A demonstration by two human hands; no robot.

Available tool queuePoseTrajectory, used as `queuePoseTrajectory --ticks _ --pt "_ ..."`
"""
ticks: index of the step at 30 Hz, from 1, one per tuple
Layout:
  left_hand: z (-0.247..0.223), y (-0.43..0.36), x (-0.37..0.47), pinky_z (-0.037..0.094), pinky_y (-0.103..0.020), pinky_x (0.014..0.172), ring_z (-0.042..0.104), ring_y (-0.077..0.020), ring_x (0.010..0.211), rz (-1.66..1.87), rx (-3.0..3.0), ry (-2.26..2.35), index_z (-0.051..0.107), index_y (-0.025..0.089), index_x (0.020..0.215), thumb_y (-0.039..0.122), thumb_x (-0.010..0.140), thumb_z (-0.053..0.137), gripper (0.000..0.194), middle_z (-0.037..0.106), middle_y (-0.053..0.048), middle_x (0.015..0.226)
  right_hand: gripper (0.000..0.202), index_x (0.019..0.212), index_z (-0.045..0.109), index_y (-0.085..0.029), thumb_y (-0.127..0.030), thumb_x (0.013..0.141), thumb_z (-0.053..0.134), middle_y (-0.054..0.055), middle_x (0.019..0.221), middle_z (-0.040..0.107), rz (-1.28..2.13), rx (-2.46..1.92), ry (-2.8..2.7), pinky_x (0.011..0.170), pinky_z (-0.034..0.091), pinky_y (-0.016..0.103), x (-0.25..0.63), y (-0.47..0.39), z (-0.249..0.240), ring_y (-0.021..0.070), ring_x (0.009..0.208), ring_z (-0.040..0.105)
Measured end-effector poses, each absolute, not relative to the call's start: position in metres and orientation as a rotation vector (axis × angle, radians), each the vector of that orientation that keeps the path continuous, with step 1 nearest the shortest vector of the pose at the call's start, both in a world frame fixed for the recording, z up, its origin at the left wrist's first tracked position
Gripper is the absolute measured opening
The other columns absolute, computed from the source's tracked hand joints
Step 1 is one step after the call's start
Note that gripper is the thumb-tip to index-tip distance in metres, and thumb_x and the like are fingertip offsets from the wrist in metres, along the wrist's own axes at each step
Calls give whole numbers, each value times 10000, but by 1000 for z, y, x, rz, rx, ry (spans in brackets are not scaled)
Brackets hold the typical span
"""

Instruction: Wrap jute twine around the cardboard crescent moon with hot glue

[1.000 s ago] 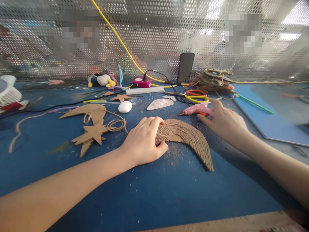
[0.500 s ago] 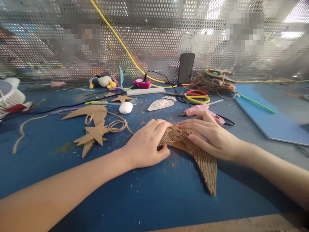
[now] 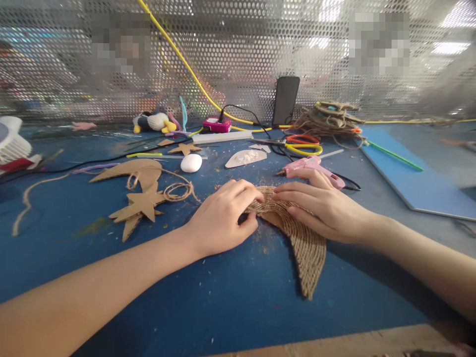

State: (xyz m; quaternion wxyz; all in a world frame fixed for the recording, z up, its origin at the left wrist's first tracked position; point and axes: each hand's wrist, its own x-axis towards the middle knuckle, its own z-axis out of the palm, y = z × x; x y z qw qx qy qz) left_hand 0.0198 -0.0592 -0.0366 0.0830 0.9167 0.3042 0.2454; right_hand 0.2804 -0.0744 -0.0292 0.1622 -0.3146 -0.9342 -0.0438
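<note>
A curved cardboard piece covered in rows of twine (image 3: 307, 248) lies on the blue table, its pointed end toward me. My left hand (image 3: 226, 215) grips its left part, with thumb below and fingers over the top. My right hand (image 3: 327, 206) rests on its upper right side, fingers spread and nothing else held. Just beyond the right hand lies a pink glue gun (image 3: 314, 168). A loose coil of twine (image 3: 178, 191) sits left of my left hand, beside cardboard stars (image 3: 143, 206) and a curved cardboard cutout (image 3: 147, 173).
Behind are a white egg-shaped piece (image 3: 191, 163), scissors (image 3: 303, 148), a magenta box (image 3: 216, 125), a phone (image 3: 286, 100) and a twine heap (image 3: 329, 121). A blue board (image 3: 420, 178) lies right, a white fan (image 3: 15, 141) left. Perforated metal (image 3: 230, 54) stands at the back.
The pointed end of the twine-covered piece has swung a little left, and its face shows more. Both hands keep their places on it. The view has shifted slightly.
</note>
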Motion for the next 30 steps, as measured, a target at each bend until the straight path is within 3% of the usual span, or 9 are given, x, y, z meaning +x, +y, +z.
queuePoseTrajectory --ticks 9,30 --pt "-39 -60 20 487 -338 826 577 -190 877 748 2799 839 651 172 933 154 911 560 95 667 -38 912 333 1259 632 -206 -212 974 461 63 1324 649 -94 -816 -2741 1069 360 554 279 -76 -27 315 1302 419" --pt "-40 -61 19 516 -314 773 577 -180 820 714 2994 751 704 144 924 161 962 512 197 675 -54 864 368 1300 627 -233 -248 947 525 88 1338 634 -224 -738 -2776 1036 387 554 281 -74 -31 337 1306 425"
